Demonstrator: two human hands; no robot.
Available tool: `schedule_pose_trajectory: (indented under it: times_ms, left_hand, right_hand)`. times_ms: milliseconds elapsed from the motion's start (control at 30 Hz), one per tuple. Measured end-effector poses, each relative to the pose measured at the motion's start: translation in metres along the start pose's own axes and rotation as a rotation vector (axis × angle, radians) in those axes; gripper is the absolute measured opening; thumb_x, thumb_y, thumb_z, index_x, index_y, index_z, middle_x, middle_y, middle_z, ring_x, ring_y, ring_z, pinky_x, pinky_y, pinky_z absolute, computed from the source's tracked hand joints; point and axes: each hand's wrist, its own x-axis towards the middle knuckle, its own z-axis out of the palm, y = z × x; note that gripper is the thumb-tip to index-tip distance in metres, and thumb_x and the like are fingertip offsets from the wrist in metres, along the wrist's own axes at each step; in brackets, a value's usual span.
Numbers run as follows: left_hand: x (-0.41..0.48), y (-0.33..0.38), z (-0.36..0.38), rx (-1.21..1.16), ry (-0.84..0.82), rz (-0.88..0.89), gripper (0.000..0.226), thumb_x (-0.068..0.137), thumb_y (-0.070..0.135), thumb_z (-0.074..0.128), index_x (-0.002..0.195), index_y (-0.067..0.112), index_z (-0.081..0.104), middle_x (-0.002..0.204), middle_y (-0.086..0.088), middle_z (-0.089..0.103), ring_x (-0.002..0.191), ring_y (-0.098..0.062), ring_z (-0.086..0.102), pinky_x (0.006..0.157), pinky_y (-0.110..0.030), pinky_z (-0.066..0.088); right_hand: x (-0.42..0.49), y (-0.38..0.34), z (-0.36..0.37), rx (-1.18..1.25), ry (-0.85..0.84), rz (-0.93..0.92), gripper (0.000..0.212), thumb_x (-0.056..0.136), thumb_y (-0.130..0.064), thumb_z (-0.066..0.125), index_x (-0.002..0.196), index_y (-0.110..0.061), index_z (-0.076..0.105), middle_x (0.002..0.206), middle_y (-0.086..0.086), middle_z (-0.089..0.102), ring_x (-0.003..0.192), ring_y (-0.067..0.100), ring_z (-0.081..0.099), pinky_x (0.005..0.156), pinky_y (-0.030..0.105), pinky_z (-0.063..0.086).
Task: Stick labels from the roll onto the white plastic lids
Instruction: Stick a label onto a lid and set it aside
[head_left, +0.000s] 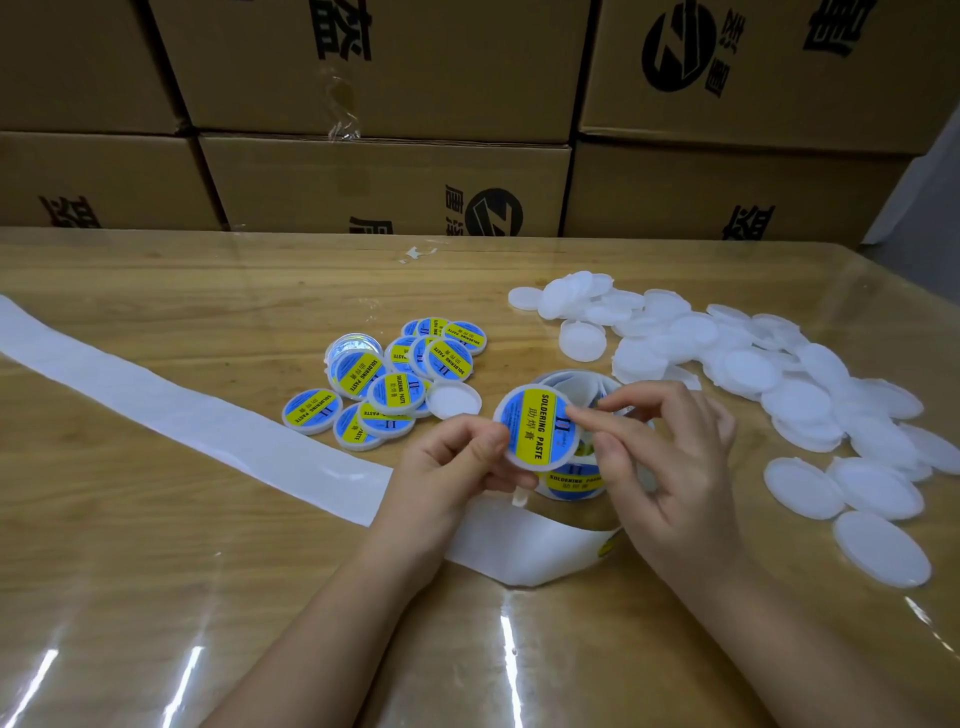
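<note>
The left hand (457, 457) pinches the left rim of a white lid (535, 426) with a blue and yellow label on it. The right hand (670, 467) pinches the lid's right side, one fingertip on the label. The label roll (576, 483) stands just behind them. Labelled lids (384, 384) lie mid-tabletop (156, 291), and plain lids (753, 364) lie toward the right edge.

Bright and even, soft shadows just under the grip. Glare streaks on the clear table cover (192, 670) nearer than it; boxes (384, 182) beyond bow fisheye-style.
</note>
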Motion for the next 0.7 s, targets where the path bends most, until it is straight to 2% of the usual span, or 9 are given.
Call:
schedule_pose_trajectory:
  times_ms: [67, 167, 367, 433, 533, 700]
  left_hand:
    - [0.0, -0.001, -0.001, -0.019, 0.008, -0.003, 0.021, 0.072, 0.042, 0.063, 0.067, 0.023, 0.072, 0.065, -0.003, 0.069, 0.061, -0.014, 0.068, 0.06, -0.02, 0.052]
    - [0.001, -0.003, -0.001, -0.037, 0.021, -0.004, 0.021, 0.078, 0.035, 0.059, 0.066, 0.023, 0.071, 0.067, -0.004, 0.07, 0.061, -0.016, 0.068, 0.059, -0.021, 0.052]
    - [0.001, -0.005, 0.0, -0.045, 0.027, -0.005, 0.022, 0.081, 0.034, 0.058, 0.067, 0.025, 0.072, 0.071, -0.004, 0.072, 0.062, -0.016, 0.068, 0.06, -0.021, 0.053]
    - [0.001, -0.005, 0.002, -0.042, 0.029, -0.004, 0.024, 0.079, 0.043, 0.065, 0.066, 0.025, 0.07, 0.067, -0.003, 0.07, 0.06, -0.015, 0.067, 0.061, -0.021, 0.053]
    - [0.0, -0.007, 0.003, -0.031, -0.001, -0.008, 0.037, 0.065, 0.061, 0.073, 0.066, 0.024, 0.068, 0.063, 0.0, 0.067, 0.059, -0.012, 0.064, 0.062, -0.022, 0.052]
    - [-0.001, -0.009, 0.005, 0.008, -0.042, -0.02, 0.027, 0.082, 0.043, 0.057, 0.068, 0.024, 0.069, 0.064, -0.001, 0.068, 0.058, -0.011, 0.062, 0.064, -0.023, 0.052]
  right_hand:
    - [-0.001, 0.001, 0.0, 0.009, 0.011, -0.013, 0.026, 0.09, -0.024, 0.049, 0.095, -0.024, 0.074, 0.096, 0.0, 0.059, 0.082, 0.011, 0.053, 0.088, 0.041, 0.029]
    - [-0.001, -0.002, 0.001, 0.011, 0.015, -0.053, 0.024, 0.087, -0.023, 0.052, 0.088, -0.023, 0.076, 0.095, 0.0, 0.06, 0.078, 0.012, 0.054, 0.087, 0.042, 0.03]
    - [-0.002, -0.01, 0.004, 0.045, -0.007, -0.119, 0.025, 0.085, -0.024, 0.053, 0.083, -0.024, 0.077, 0.094, 0.003, 0.061, 0.081, 0.016, 0.054, 0.084, 0.044, 0.032]
    - [-0.002, -0.013, 0.004, 0.054, -0.032, -0.131, 0.024, 0.085, -0.026, 0.053, 0.086, -0.027, 0.077, 0.097, 0.003, 0.061, 0.082, 0.016, 0.054, 0.083, 0.046, 0.032]
    - [-0.002, -0.016, 0.004, 0.046, -0.068, -0.134, 0.024, 0.087, -0.028, 0.053, 0.091, -0.031, 0.076, 0.102, 0.002, 0.059, 0.085, 0.017, 0.054, 0.085, 0.047, 0.032]
    - [-0.001, -0.017, 0.005, -0.019, -0.084, -0.059, 0.028, 0.093, -0.033, 0.046, 0.102, -0.032, 0.073, 0.105, 0.0, 0.058, 0.089, 0.016, 0.053, 0.088, 0.046, 0.032]
